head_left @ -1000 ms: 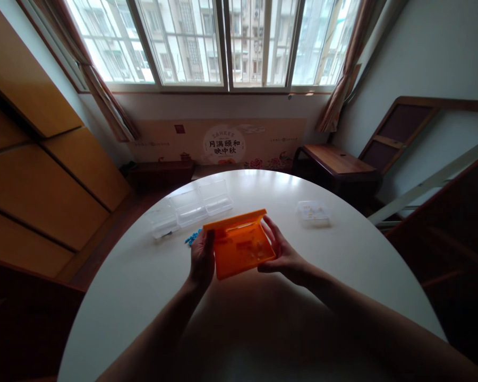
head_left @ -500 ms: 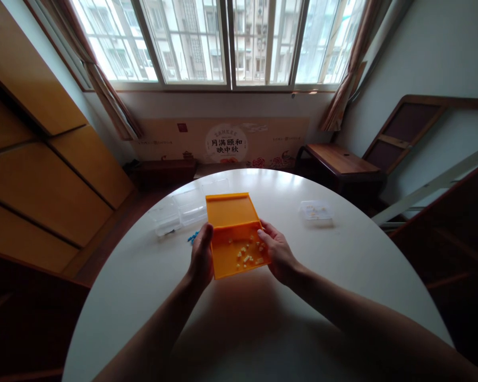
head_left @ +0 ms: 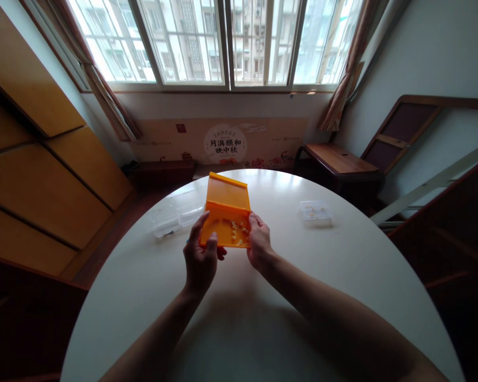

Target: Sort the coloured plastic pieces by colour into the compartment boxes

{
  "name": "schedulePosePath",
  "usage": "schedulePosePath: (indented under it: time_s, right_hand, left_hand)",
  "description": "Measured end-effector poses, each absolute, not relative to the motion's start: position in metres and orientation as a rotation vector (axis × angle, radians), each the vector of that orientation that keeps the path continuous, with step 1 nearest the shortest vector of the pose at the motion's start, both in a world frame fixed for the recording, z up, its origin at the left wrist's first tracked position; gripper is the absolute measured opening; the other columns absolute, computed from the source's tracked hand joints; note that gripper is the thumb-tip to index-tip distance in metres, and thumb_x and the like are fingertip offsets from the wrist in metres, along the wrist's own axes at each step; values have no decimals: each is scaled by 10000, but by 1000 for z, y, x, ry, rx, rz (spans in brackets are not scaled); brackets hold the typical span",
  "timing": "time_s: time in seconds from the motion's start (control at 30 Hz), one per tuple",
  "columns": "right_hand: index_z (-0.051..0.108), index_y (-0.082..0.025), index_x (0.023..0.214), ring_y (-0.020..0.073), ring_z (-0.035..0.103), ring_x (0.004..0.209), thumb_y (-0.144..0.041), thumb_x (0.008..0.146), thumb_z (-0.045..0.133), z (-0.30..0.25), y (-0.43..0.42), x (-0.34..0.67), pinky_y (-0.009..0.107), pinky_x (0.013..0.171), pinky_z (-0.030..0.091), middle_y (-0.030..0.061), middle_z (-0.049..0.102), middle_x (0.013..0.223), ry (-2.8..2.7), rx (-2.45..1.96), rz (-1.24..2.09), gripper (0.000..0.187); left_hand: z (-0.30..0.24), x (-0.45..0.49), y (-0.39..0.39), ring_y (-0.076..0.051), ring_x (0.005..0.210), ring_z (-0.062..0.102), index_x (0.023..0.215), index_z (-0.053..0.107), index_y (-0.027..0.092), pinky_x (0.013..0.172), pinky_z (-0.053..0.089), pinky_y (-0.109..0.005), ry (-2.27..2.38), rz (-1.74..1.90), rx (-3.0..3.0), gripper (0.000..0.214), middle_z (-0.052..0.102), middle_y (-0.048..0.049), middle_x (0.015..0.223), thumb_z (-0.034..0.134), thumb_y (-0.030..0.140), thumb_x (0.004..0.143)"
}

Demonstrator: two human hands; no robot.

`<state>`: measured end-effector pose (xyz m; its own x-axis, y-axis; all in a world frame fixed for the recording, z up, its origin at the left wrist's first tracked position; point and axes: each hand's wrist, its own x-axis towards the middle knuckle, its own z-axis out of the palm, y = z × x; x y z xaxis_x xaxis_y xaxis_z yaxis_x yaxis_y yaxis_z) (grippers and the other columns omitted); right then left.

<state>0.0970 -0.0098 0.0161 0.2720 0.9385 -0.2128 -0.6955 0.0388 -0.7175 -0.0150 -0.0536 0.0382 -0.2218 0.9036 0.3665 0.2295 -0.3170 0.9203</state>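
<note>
An orange plastic box (head_left: 225,217) with its lid swung open is held above the round white table (head_left: 342,265). Small pale yellow pieces (head_left: 237,232) lie in its tray. My left hand (head_left: 201,257) grips the box's near left corner, fingers wrapped under it. On the right edge of the box my right hand (head_left: 257,245) is closed. The box tips away from me and to the left, over the clear boxes (head_left: 175,213).
Three clear plastic boxes stand in a row at the table's far left. A small clear lidded box (head_left: 314,211) with yellow bits sits at the far right. A dark wooden side table (head_left: 338,162) stands beyond, under the window.
The orange box's lid swung fully open, showing the yellow pieces. Both hands then carried the box farther from me and left, tipping it up.
</note>
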Motion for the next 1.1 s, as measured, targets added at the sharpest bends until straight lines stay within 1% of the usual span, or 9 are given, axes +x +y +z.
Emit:
schedulePosePath:
  time_s: [0.1, 0.23, 0.33, 0.4, 0.47, 0.63, 0.77, 0.9, 1.1]
  right_hand:
    - [639, -197, 863, 113, 599, 598, -296, 813, 558, 19, -9, 87, 221, 559, 511, -19, 678, 724, -300, -886, 1302, 137]
    - [638, -202, 818, 122, 619, 628, -307, 827, 530, 22, -10, 76, 221, 567, 515, -16, 689, 725, -214, -916, 1328, 150]
    - [635, -201, 829, 146, 656, 688, -327, 846, 508, 21, -7, 71, 242, 605, 535, 1, 714, 776, -150, -897, 1362, 179]
    - [629, -201, 844, 157, 674, 736, -337, 866, 488, 18, -4, 69, 253, 630, 546, 13, 726, 825, -121, -886, 1383, 198]
    - [618, -204, 843, 160, 683, 759, -351, 890, 463, 17, 0, 69, 261, 645, 553, 19, 730, 850, -103, -893, 1399, 219]
    - [585, -199, 793, 142, 670, 680, -367, 942, 412, 20, 2, 68, 258, 632, 550, 10, 703, 741, 17, -906, 1455, 284]
    - [546, -201, 740, 121, 613, 560, -393, 948, 423, 27, 0, 68, 235, 578, 531, -17, 634, 624, 124, -930, 1470, 308]
    - [539, -197, 743, 112, 624, 587, -415, 975, 353, 27, 1, 69, 232, 615, 537, -8, 641, 672, 111, -872, 1538, 368]
    - [545, -200, 746, 150, 635, 594, -415, 996, 255, 13, 9, 70, 279, 621, 557, 17, 614, 633, 36, -856, 1588, 439]
  left_hand:
    - [40, -17, -53, -60, 421, 563, 1306, 510, 253, 402, 522, -228, 1442, 1613, 1534, 476, 643, -58, 1118, 504, 267, 830]
    - [33, -21, -51, -87, 466, 605, 1334, 497, 249, 472, 549, -248, 1602, 1657, 1688, 520, 665, -67, 1141, 515, 217, 816]
    - [27, -24, -50, -174, 697, 693, 1330, 512, 248, 623, 583, -298, 1670, 1716, 1912, 526, 677, -63, 1149, 541, 206, 806]
    - [26, -25, -50, -218, 880, 696, 1314, 530, 244, 747, 580, -331, 1652, 1763, 2067, 512, 673, -59, 1175, 551, 194, 805]
    - [26, -25, -51, -230, 962, 681, 1290, 552, 237, 794, 570, -337, 1597, 1795, 2200, 483, 673, -59, 1182, 552, 182, 811]
    - [26, -24, -54, -215, 954, 689, 1234, 598, 245, 749, 567, -290, 1500, 1775, 2419, 423, 676, -66, 1181, 575, 163, 820]
    - [22, -26, -55, -194, 867, 707, 1277, 566, 266, 691, 561, -262, 1438, 1760, 2575, 480, 664, -77, 1206, 601, 142, 815]
    - [18, -30, -55, -199, 832, 713, 1303, 546, 291, 643, 545, -249, 1395, 1761, 2650, 515, 641, -92, 1242, 636, 158, 813]
    - [20, -32, -55, -213, 920, 702, 1350, 494, 284, 697, 540, -242, 1209, 1669, 2863, 555, 584, -136, 1313, 642, 156, 830]
